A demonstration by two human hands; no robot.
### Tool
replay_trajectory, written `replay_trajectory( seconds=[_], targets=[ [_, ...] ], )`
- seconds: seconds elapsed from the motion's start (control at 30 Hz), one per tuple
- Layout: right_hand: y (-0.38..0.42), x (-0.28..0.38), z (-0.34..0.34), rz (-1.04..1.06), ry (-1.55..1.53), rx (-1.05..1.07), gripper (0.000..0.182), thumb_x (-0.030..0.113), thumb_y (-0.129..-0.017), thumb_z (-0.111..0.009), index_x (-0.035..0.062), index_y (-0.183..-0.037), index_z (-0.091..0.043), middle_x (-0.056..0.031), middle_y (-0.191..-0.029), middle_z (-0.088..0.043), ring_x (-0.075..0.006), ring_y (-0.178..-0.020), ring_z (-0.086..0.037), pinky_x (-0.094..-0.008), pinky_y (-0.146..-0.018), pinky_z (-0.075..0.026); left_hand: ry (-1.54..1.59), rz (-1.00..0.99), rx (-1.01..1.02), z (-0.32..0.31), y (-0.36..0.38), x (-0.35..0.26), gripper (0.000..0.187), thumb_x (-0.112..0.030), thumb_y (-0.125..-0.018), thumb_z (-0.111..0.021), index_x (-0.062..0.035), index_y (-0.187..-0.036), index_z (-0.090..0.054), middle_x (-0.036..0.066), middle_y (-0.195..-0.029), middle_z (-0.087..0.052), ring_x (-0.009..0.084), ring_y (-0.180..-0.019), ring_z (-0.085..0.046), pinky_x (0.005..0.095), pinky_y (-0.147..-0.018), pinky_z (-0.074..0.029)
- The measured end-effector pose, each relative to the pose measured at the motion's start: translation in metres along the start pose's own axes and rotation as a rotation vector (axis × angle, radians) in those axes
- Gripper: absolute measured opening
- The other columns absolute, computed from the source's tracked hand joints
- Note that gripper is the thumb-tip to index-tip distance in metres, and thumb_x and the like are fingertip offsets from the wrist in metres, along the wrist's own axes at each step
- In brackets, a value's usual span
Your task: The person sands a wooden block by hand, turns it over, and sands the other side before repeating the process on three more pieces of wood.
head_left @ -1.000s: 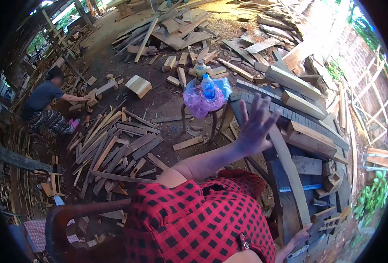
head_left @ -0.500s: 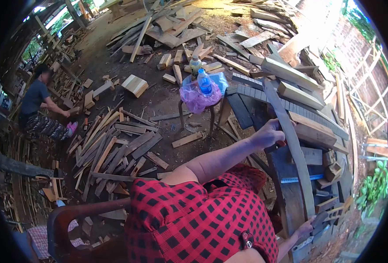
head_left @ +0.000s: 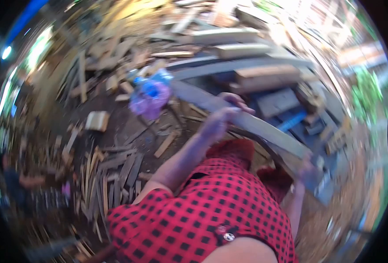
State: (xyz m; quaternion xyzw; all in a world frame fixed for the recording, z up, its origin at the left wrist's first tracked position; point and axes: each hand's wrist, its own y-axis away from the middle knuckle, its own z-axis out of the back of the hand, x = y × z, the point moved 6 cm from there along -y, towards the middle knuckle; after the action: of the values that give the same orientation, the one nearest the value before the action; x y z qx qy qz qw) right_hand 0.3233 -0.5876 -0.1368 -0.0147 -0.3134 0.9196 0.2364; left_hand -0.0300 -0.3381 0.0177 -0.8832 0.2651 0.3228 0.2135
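A long grey-brown wooden plank (head_left: pixel 270 133) slants across in front of my body, from the pink-bagged stool down to the right. My left hand (head_left: pixel 229 114) is closed round its middle, fingers over the upper edge. At its lower right end my right hand (head_left: pixel 309 171) grips the plank; motion smears those fingers. Behind the plank, the low dark workbench (head_left: pixel 332 164) bears thick wooden beams (head_left: pixel 268 79), a grey block (head_left: pixel 278 103) and a blue ruler-like strip (head_left: pixel 291 121).
A stool with a pink plastic bag (head_left: pixel 148 103) and blue bottle stands left of the plank. Piles of narrow wood offcuts (head_left: pixel 115 173) and a pale block (head_left: pixel 97 121) lie on the ground. Another person (head_left: pixel 16 179) is at the far left, blurred.
The plank has swung from nearly upright to a flatter diagonal, closer to my body. Both hands moved with it. The view has turned to the right and is blurred.
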Motion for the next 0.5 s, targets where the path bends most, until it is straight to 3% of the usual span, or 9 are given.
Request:
replay_trajectory(
  seconds=[0.07,0.1,0.13,0.17,0.3,0.4,0.43,0.47,0.5],
  targets=[
    [-0.027,0.108,0.073,-0.236,-0.67,-0.126,0.032,0.012,-0.085,-0.058,-0.0003,-0.115,-0.058,-0.0057,-0.098,-0.061,-0.0265,-0.082,-0.058,-0.043,-0.075,-0.046,-0.054,-0.018,0.006,-0.003,0.001,0.003,0.027,-0.001,-0.081,-0.049,-0.0037,-0.107,-0.046,0.014,-0.094,-0.059,0.0344,-0.099,-0.062,0.0463,-0.09,-0.049],
    [-0.012,0.122,0.044,-0.152,-0.534,-0.033,0.038,0.009,-0.081,-0.06,-0.0007,-0.118,-0.055,-0.0108,-0.106,-0.06,-0.0303,-0.096,-0.057,-0.0413,-0.088,-0.043,-0.012,-0.046,-0.002,-0.005,0.003,0.006,0.026,0.0,-0.081,-0.049,-0.0038,-0.107,-0.048,0.014,-0.094,-0.059,0.0359,-0.101,-0.061,0.0476,-0.092,-0.048],
    [-0.063,0.191,0.117,0.021,-0.565,-0.071,0.044,0.01,-0.079,-0.063,-0.0014,-0.12,-0.054,-0.0164,-0.111,-0.059,-0.0337,-0.107,-0.053,-0.0421,-0.096,-0.038,-0.009,-0.014,-0.011,-0.008,0.004,0.007,0.027,0.0,-0.081,-0.049,-0.004,-0.108,-0.049,0.013,-0.095,-0.06,0.0369,-0.103,-0.059,0.0488,-0.095,-0.045],
    [-0.067,0.213,0.117,0.137,-0.695,0.001,0.047,0.011,-0.079,-0.063,0.0,-0.124,-0.052,-0.02,-0.117,-0.056,-0.0352,-0.112,-0.051,-0.0432,-0.098,-0.036,-0.027,-0.001,-0.016,-0.006,0.005,0.01,0.028,0.0,-0.082,-0.049,-0.0042,-0.109,-0.049,0.013,-0.094,-0.059,0.037,-0.103,-0.059,0.0495,-0.096,-0.044],
    [-0.05,0.241,0.129,0.348,-0.63,0.172,0.06,0.016,-0.078,-0.067,0.0126,-0.134,-0.046,-0.0081,-0.137,-0.047,-0.0269,-0.131,-0.04,-0.0521,-0.108,-0.023,-0.066,0.061,-0.118,-0.005,0.016,0.014,0.031,0.001,-0.081,-0.048,-0.0047,-0.111,-0.049,0.012,-0.095,-0.059,0.0371,-0.106,-0.057,0.0506,-0.1,-0.04],
    [-0.047,0.194,0.12,0.14,-0.621,0.12,0.061,0.019,-0.078,-0.068,0.0093,-0.133,-0.045,-0.01,-0.132,-0.05,-0.0285,-0.125,-0.045,-0.0508,-0.106,-0.026,-0.062,0.028,-0.078,0.001,0.025,0.01,0.029,-0.001,-0.081,-0.051,-0.006,-0.11,-0.05,0.011,-0.097,-0.059,0.0368,-0.109,-0.055,0.0482,-0.099,-0.041],
    [-0.049,0.165,0.124,0.097,-0.673,-0.047,0.047,0.019,-0.08,-0.066,0.0073,-0.124,-0.052,-0.0106,-0.12,-0.057,-0.0254,-0.108,-0.055,-0.0442,-0.092,-0.04,-0.062,0.024,-0.082,0.002,0.026,0.01,0.029,-0.001,-0.081,-0.051,-0.006,-0.11,-0.05,0.011,-0.097,-0.059,0.0368,-0.109,-0.055,0.0482,-0.099,-0.041],
    [-0.042,0.128,0.113,-0.443,-0.977,0.011,0.031,0.015,-0.083,-0.061,0.0046,-0.112,-0.057,-0.01,-0.098,-0.061,-0.0207,-0.085,-0.059,-0.0366,-0.072,-0.047,-0.075,0.028,-0.093,0.002,0.028,0.01,0.028,-0.002,-0.082,-0.051,-0.0063,-0.11,-0.05,0.011,-0.097,-0.059,0.0367,-0.109,-0.055,0.0478,-0.099,-0.042],
    [-0.045,0.099,0.123,-0.21,-0.803,-0.136,0.021,0.013,-0.085,-0.057,0.0019,-0.103,-0.058,-0.0094,-0.081,-0.06,-0.0185,-0.069,-0.058,-0.0324,-0.059,-0.046,-0.088,0.031,-0.102,0.003,0.029,0.01,0.028,-0.003,-0.082,-0.052,-0.0066,-0.11,-0.05,0.01,-0.097,-0.059,0.0366,-0.108,-0.056,0.0475,-0.099,-0.042]
  ],
)
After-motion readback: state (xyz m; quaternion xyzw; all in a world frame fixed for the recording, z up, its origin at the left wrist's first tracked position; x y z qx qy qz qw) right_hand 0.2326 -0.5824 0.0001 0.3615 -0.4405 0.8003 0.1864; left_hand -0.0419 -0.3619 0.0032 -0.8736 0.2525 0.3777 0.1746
